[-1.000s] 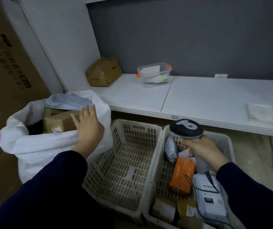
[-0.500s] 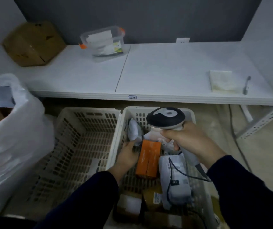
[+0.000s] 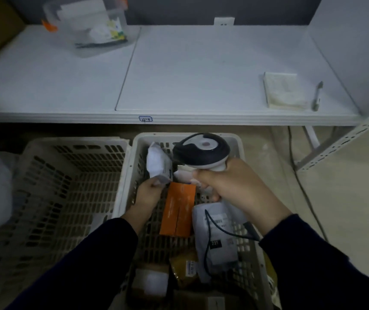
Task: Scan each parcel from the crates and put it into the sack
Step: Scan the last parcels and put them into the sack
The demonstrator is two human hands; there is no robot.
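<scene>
Left hand (image 3: 148,193) grips a small white parcel (image 3: 157,163) at the far-left corner of the right crate (image 3: 156,136). Right hand (image 3: 235,189) holds the barcode scanner (image 3: 201,151) above it. A white mailer (image 3: 221,233) beside the right wall is tagged 231.

head cam | faces forward and down | close above right crate (image 3: 154,136) | shelf (image 3: 201,74) beyond
</scene>
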